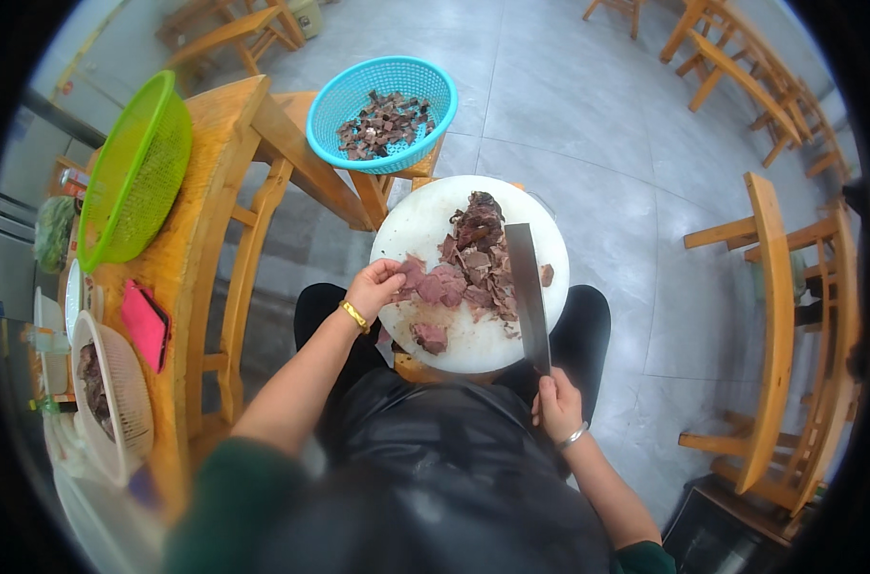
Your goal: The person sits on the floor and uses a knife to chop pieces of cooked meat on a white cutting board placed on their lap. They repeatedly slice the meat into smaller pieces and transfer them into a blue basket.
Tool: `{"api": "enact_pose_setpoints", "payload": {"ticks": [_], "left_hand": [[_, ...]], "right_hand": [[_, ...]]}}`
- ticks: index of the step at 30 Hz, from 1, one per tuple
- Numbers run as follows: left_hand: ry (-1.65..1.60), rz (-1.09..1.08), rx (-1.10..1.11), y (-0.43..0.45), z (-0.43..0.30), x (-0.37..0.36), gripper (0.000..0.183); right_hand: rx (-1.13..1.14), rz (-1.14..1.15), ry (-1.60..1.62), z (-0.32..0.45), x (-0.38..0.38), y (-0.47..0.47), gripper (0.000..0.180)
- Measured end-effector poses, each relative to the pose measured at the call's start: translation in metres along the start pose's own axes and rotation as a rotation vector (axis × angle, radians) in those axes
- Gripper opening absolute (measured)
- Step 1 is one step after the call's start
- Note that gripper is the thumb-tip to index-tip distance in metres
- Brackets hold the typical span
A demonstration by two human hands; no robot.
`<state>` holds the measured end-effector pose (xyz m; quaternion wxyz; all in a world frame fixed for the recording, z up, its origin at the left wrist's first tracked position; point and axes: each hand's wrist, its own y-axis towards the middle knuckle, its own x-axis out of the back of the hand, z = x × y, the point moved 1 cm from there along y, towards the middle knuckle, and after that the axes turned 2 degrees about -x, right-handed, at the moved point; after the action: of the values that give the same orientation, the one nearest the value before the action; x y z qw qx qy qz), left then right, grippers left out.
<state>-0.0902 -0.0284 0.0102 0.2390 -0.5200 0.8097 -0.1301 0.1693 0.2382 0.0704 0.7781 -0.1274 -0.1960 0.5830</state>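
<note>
A round white cutting board [420,215] lies in front of me, above my knees. My left hand [374,287], at its left edge, pinches a thin slice of cooked meat [410,274]. My right hand [558,405] grips the handle of a cleaver [526,287], whose broad blade lies over the right part of the board, beside a pile of cut meat [481,265]. A darker chunk of meat [480,212] sits at the pile's far end. Another small piece of meat [429,337] rests apart, near the board's lower left.
A blue plastic basket [322,107] with cut dark meat stands beyond the board on a wooden stool. On the wooden table [212,143] at left are a green basket [144,179], a pink case [145,325] and a pale basket holding meat [135,409]. Wooden benches [768,323] stand at right.
</note>
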Motion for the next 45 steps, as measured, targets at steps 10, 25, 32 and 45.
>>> {"api": "enact_pose_setpoints", "payload": {"ticks": [10,25,32,45], "left_hand": [[-0.532,0.081,0.258,0.008,-0.015,-0.018,0.007],[-0.466,-0.138,0.050,-0.006,-0.006,0.014,0.004],[-0.672,0.056,0.201,-0.015,-0.013,-0.005,0.007],[0.340,-0.118,0.041,0.002,0.007,-0.009,0.028]], "right_hand": [[-0.034,0.015,-0.025,0.005,-0.001,-0.002,0.030],[-0.065,0.240,-0.662,0.031,-0.025,0.019,0.040],[-0.048,0.214,-0.728,0.030,-0.029,0.018,0.040],[-0.015,0.191,-0.517,0.019,-0.017,0.016,0.033]]}}
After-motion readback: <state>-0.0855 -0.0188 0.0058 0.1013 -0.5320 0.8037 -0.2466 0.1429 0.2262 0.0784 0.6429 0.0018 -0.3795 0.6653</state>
